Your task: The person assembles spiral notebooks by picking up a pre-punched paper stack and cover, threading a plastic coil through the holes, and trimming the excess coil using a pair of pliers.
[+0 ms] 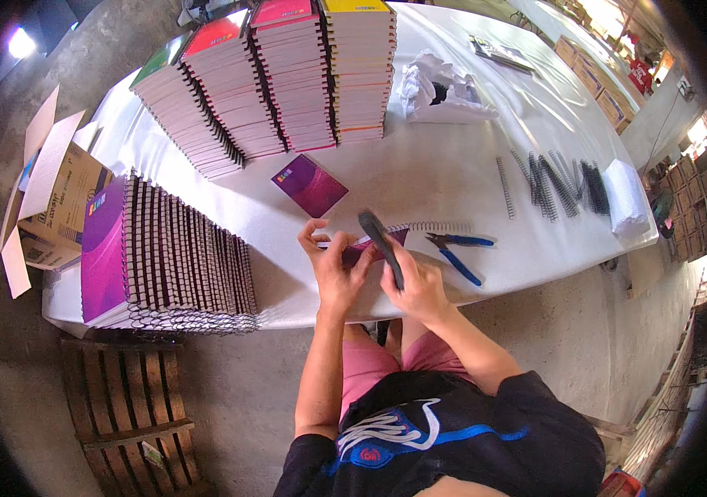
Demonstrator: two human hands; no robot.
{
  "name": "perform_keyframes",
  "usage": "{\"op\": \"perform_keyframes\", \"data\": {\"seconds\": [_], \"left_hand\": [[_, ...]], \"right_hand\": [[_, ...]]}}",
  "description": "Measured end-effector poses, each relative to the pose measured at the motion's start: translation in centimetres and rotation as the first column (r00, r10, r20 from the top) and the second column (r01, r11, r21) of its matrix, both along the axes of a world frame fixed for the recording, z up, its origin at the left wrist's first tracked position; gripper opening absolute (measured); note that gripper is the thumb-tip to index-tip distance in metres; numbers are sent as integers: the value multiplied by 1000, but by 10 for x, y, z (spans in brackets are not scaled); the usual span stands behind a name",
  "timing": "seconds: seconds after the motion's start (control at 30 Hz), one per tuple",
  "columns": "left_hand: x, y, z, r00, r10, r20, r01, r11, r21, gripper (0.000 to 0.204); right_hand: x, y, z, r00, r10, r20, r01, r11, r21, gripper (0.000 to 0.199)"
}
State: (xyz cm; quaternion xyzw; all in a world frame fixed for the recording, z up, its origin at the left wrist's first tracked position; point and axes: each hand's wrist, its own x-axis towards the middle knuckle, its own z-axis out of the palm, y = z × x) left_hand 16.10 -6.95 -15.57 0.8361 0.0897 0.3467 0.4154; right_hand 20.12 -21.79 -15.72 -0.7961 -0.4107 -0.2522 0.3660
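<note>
**Head view: both hands on a notebook at the table's near edge**

Head view, looking down at a white-covered table [453,178].

- Left hand [335,269]: fingers curled onto the near-left part of a purple notebook [374,245] that lies flat at the table's near edge. Grasping it, thumb side up.
- Right hand [419,286]: clenched around a dark, flat, elongated tool [381,246], held tilted, tip pointing up-left over the notebook. Cannot tell what kind of tool it is.
- Notebook: between the two hands; a wire spiral binding [440,226] sticks out from its right side along the table.
- Blue-handled pliers [457,250]: on the table just right of the notebook, not touched.
- Second purple notebook [310,184]: lies flat beyond the hands, apart from them.
- Loose black and grey spiral coils [556,184]: spread at the right end of the table, beside a white bundle [625,197].
- Tall stacks of notebooks [287,74]: at the far side. Another row of bound purple notebooks [167,257] fills the left end.
- Crumpled white wrapping [440,87]: right of the far stacks.
- Open cardboard box [59,199]: on the floor at left.
- Wooden pallet [134,406]: below the table's left end.
</note>
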Motion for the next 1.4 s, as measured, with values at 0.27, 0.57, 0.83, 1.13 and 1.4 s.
{"op": "perform_keyframes", "data": {"seconds": [0.27, 0.57, 0.83, 1.13, 1.4], "left_hand": [[-3, 8, 3, 995, -81, 53, 84, 995, -58, 50], [0, 15, -7, 974, -193, 116, 207, 969, -133, 53], [4, 21, -14, 964, -235, 123, 253, 955, -157, 57], [10, 20, -28, 970, -194, 146, 234, 907, -350, 102], [13, 21, -32, 971, -212, 110, 237, 917, -321, 102]], "right_hand": [[19, -50, 80, 776, 421, -469, -181, 862, 474, 27], [62, -29, 44, 156, 606, -780, -368, 769, 523, 20], [58, -11, 53, 454, 378, -807, -401, 895, 193, 22], [68, 5, 47, 666, 167, -727, -280, 959, -36, 28], [70, 19, 48, 580, 353, -734, -390, 912, 131, 24]]}}
